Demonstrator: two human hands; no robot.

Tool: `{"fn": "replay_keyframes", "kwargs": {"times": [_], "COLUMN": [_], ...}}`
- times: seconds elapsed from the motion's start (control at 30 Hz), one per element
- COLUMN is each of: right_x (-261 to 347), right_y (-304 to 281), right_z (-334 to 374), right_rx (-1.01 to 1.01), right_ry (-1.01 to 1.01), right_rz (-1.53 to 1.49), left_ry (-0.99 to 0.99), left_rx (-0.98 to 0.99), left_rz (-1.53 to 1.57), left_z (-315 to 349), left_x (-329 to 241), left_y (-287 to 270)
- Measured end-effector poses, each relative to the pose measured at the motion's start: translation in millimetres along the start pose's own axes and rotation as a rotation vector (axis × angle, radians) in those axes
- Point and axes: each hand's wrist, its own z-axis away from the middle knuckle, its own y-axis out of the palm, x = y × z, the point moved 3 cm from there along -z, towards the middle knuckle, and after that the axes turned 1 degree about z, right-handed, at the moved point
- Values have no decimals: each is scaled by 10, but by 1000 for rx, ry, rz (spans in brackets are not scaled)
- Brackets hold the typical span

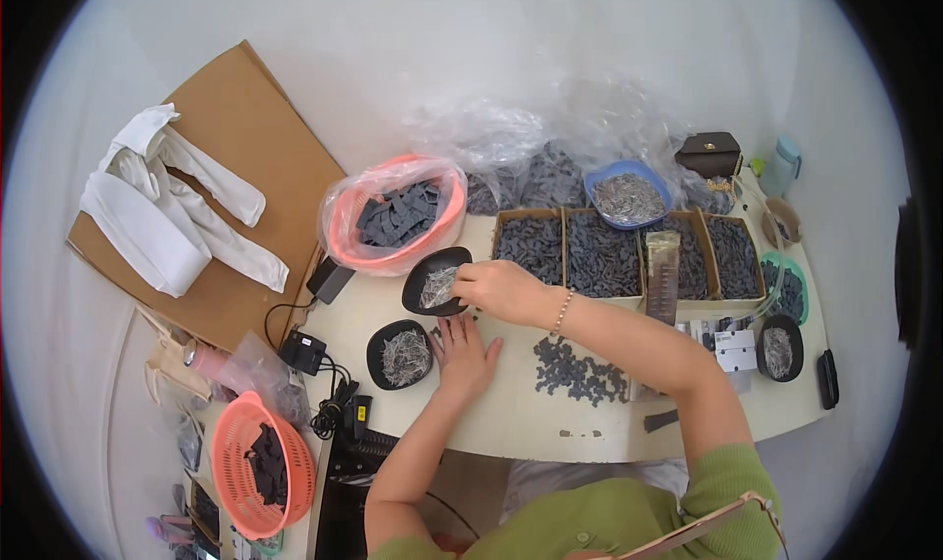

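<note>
My right hand [499, 291] reaches across to a black bowl [420, 296] of thin silvery metal pins. Its bent fingers are closed at the bowl's right side, over the pins; what they pinch is hidden. Just below, my left hand [466, 362] lies flat on the table [442, 424] with fingers spread, their tips near the bowl's lower edge and a few small dark pieces. A second black bowl of pins [404, 357] stands to its left. Right of my hands, small dark grey parts [580, 371] lie scattered on the tabletop.
Cardboard boxes of grey parts [601, 255] line the back, with a blue bowl of pins [629, 198] on them. A bagged pink basket [398, 216] stands back left; an orange basket [263, 467] is lower left. Black cables [337, 408] hang by the left edge. Another black bowl [778, 349] stands right.
</note>
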Motion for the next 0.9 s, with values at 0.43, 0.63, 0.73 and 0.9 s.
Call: {"fn": "replay_keyframes", "kwargs": {"times": [0.43, 0.63, 0.73, 0.9], "right_x": [-5, -56, -83, -38], "right_y": [-404, -392, -280, 88], "right_z": [37, 164, 217, 242], "right_rx": [-151, -121, -110, -44], "right_ry": [33, 43, 41, 23], "right_rz": [-46, -25, -34, 7], "left_ry": [141, 204, 158, 264], "left_rx": [-223, -126, -14, -56], "left_rz": [616, 674, 715, 518], "left_z": [-570, -369, -11, 386], "left_x": [132, 16, -62, -260], "left_y": [53, 89, 79, -137]}}
